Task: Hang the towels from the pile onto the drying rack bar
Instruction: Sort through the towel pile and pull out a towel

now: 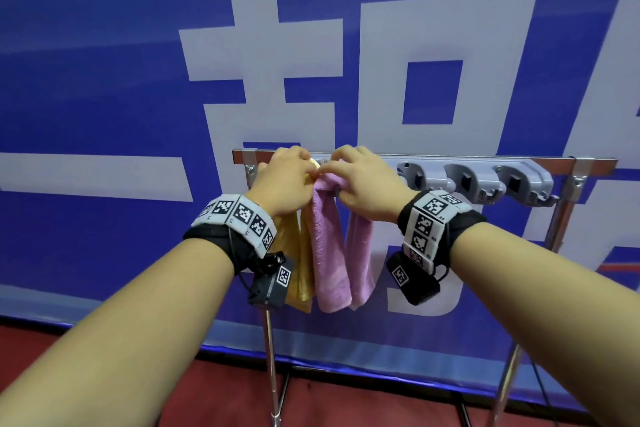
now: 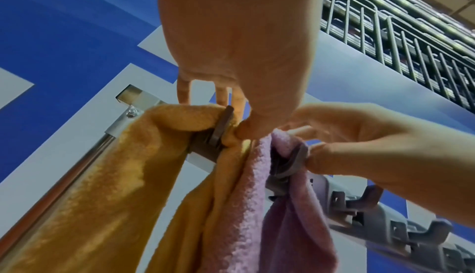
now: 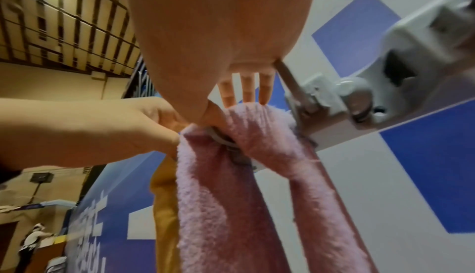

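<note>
A pink towel [image 1: 329, 253] hangs folded over the drying rack bar [image 1: 450, 158] near its left end, right beside a yellow towel [image 1: 298, 253] draped there too. My right hand [image 1: 332, 177] grips the pink towel's top fold [image 3: 257, 127], fingers over the bar and thumb below against a grey clip [image 2: 290, 163]. My left hand [image 1: 308, 166] pinches the yellow towel's fold [image 2: 228, 138] where the two towels meet, its thumb [image 2: 244, 131] pressing from the front. No pile of towels is in view.
A grey strip of empty clips and hooks [image 1: 485, 180] runs along the bar to the right. Chrome uprights [image 1: 270, 374] [image 1: 561, 218] stand on a red floor [image 1: 104, 374] before a blue banner wall [image 1: 104, 80]. A person [image 3: 33, 238] stands far off.
</note>
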### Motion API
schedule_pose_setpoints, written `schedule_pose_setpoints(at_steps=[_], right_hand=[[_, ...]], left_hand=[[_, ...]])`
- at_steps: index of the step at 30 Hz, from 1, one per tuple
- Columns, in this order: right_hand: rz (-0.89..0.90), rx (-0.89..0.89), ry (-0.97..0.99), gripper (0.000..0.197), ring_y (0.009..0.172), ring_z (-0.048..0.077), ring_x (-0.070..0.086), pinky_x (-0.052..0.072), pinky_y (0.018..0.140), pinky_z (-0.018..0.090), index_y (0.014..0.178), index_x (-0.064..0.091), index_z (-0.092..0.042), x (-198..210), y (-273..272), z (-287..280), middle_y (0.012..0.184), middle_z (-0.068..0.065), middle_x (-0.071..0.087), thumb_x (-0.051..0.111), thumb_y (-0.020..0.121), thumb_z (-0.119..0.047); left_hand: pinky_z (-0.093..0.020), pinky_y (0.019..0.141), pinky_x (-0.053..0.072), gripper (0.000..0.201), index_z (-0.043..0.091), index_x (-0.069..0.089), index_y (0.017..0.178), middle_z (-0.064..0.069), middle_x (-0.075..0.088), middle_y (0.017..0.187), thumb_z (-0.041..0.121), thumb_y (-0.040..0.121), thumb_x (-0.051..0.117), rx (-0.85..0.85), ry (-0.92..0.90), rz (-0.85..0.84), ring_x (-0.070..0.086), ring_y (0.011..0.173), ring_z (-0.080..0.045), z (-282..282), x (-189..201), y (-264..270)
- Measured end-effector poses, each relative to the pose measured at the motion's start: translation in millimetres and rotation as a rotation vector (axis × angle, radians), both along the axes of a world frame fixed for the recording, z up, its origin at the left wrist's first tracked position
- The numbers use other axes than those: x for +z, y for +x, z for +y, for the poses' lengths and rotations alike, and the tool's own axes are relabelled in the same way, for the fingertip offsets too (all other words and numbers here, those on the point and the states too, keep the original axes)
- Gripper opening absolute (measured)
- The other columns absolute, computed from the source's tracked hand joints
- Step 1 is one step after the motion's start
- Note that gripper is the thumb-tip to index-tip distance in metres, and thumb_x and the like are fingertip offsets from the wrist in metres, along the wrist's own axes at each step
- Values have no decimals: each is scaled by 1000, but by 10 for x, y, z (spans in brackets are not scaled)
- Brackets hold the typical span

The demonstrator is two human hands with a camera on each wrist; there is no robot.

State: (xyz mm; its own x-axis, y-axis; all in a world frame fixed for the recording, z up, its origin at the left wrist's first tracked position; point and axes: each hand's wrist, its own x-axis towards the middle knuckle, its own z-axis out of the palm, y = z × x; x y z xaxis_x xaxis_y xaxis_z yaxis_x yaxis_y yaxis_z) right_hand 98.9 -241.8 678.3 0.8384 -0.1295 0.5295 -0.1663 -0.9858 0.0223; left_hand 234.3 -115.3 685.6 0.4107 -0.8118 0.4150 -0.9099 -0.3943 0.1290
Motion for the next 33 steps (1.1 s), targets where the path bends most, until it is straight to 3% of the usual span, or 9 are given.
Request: schedule_pose_setpoints(at_steps=[4,8,12,14,21,25,29,33], right_hand=[[84,-58,-102,31,105,26,48,39,83,37,114,63,-26,33,73,69,121,1,53,56,84,-32],[156,-92,-171,30,106,26,47,40,87,37,108,65,-33,37,64,100,123,1,48,57,81,-41],[206,-124,-249,22,113,29,45,44,89,40,101,71,-37,35,73,156,132,3,45,54,87,-42],[216,-155,-287,23,112,28,45,44,87,37,102,72,-37,43,91,186,132,1,45,54,88,-41],[250,-209,-408,23,113,31,42,43,83,40,104,72,-27,-8,125,223,134,4,43,54,89,-30],[239,-220,-401,24,114,31,42,42,84,40,104,71,-26,-25,139,228,135,3,44,53,90,-30],[208,-209,-382,26,116,32,41,39,85,41,104,71,-26,-56,139,199,138,3,44,48,91,-29],[196,-194,-265,31,127,35,35,37,96,46,118,63,-31,-115,153,158,144,4,40,49,92,-33]], left_hand=[[-54,103,34,53,39,55,134,5,26,155,27,84,67,27,184,-190,17,142,-22,28,-69,16],[-51,98,41,46,41,59,130,3,29,155,23,89,67,30,155,-361,21,141,-24,33,-126,54],[-43,94,49,21,34,72,104,4,33,154,20,89,66,-23,157,-317,22,141,-21,86,-42,26],[-41,92,51,19,29,72,103,4,32,154,19,89,64,-33,191,-318,22,141,-20,104,5,11],[-41,110,36,17,27,67,88,1,28,157,15,90,55,-116,217,-139,22,144,-22,108,67,35],[-30,105,32,21,22,69,85,-1,37,152,12,93,51,-165,178,-87,34,137,-23,136,138,13],[-37,103,37,23,22,70,81,2,44,144,16,93,52,-186,145,-120,34,132,-22,154,120,8],[-41,113,27,26,31,63,71,3,42,147,15,89,56,-201,127,-22,26,138,-19,152,57,-27]])
